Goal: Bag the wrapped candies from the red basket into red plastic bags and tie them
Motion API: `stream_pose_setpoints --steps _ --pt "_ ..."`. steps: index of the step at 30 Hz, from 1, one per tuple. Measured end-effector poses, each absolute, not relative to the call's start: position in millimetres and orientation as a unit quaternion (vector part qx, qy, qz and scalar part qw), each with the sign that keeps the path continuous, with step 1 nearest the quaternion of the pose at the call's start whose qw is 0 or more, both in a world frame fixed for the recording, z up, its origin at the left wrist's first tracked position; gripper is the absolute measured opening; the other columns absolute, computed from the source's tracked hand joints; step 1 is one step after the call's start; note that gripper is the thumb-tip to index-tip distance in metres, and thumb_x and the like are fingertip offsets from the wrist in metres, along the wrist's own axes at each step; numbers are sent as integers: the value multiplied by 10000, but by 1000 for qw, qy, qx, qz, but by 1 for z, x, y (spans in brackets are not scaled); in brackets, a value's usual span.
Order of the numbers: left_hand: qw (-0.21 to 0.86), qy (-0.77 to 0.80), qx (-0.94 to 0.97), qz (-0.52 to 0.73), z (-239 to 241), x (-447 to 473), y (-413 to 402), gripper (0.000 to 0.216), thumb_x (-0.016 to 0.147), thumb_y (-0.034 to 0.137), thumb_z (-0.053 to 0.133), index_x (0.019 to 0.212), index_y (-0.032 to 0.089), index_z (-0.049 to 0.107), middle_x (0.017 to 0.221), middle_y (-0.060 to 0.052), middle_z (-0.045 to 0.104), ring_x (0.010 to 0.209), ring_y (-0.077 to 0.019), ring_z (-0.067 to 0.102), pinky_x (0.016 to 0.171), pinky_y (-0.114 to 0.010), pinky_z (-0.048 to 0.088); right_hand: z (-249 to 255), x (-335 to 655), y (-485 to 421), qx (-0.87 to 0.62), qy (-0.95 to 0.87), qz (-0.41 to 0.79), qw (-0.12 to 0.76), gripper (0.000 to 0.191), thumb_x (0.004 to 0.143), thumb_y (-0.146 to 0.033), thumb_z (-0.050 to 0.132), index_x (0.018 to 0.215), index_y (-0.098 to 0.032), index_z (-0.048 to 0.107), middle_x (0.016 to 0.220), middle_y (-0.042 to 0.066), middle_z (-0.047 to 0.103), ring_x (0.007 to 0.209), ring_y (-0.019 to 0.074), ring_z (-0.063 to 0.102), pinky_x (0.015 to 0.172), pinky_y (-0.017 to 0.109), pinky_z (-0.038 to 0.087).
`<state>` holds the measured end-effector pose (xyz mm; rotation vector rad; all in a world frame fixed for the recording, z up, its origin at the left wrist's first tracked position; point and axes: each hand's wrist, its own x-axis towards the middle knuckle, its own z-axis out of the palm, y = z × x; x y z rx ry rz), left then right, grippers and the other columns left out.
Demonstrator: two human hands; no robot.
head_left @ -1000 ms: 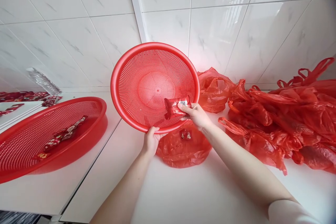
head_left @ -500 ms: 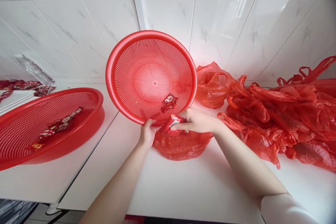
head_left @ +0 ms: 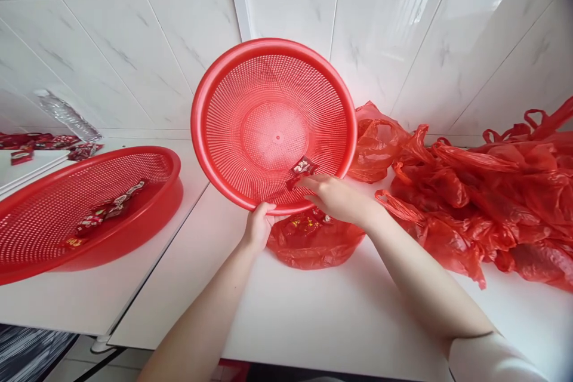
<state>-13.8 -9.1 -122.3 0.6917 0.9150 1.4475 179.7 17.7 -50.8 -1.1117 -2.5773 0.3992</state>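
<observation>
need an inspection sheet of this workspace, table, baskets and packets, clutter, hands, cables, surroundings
Surface: two white tabletops side by side.
Job's things: red basket tilted, its inside facing the camera; dark red packets low in it; red bag below its near rim, with more packets showing in it.
Clutter: second basket at left, also holding packets; heap of red bags at right; clear plastic item by the wall.
Left hand: holds the tilted basket's near rim.
Right hand: fingers at the packets in that basket; grip cannot be told.
Cables: nothing seen.
Surroundings: pale tiled wall behind.
</observation>
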Motion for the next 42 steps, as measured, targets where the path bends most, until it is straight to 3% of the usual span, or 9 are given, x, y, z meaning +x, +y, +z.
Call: stream_pose_setpoints --steps 2,4,9,17,22,27,34,38,42 --pt "614 380 312 617 -123 -11 -13 220 629 200 635 826 122 696 890 -100 729 1019 -337 661 881 -493 542 -62 173 24 -412 -897 96 128 457 942 -308 543 1368 -143 521 1442 199 476 1341 350 432 1081 520 340" --pt "614 377 311 620 -124 -9 -15 254 628 189 641 869 138 703 900 -89 733 1053 -338 651 893 -481 537 -70 170 28 -415 -900 89 99 504 956 -359 514 1401 -123 486 1495 217 396 1391 372 352 1098 560 307" --pt "601 390 305 628 -131 -7 -16 299 615 173 665 910 150 710 894 -71 736 1050 -329 655 890 -451 539 -74 173 32 -359 -916 133 116 428 955 -189 457 1375 -237 528 1290 146 561 1134 267 592 938 422 480" --pt "611 387 317 614 -135 -5 -15 214 621 185 664 829 151 702 849 -72 727 1048 -336 647 877 -461 540 -95 172 55 -327 -905 164 218 276 944 -235 514 1193 -185 624 1143 114 622 1087 213 560 966 369 430" --pt "598 392 323 620 -134 -7 -13 106 623 191 655 722 156 668 834 -67 720 1064 -333 638 892 -459 528 -91 173 61 -376 -826 296 298 270 970 -294 430 900 -141 642 791 28 637 706 129 563 738 278 454" --pt "584 389 318 637 -129 -9 -12 203 615 191 643 813 162 675 888 -69 727 1091 -333 628 905 -463 516 -85 181 68 -344 -704 495 375 277 822 -420 642 849 -146 668 799 20 688 714 129 620 722 262 477" --pt "592 368 318 642 -131 -13 -9 362 653 185 623 1008 144 682 986 -93 723 1096 -331 628 910 -473 516 -82 192 72 -346 -597 594 415 393 724 -537 725 687 -156 633 588 -29 566 520 73 483 525 211 395" --pt "595 360 321 643 -130 -14 -7 299 659 190 619 944 133 688 962 -96 724 1093 -335 628 924 -504 505 -82 197 71 -323 -555 662 388 405 645 -516 798 771 -157 657 645 -13 583 535 77 482 501 211 406" --pt "586 361 304 659 -125 -14 -7 238 627 181 620 851 131 685 958 -101 727 1105 -345 622 952 -513 487 -77 200 64 -350 -608 655 281 366 752 -515 726 726 -179 584 519 -68 417 422 52 316 374 197 238"
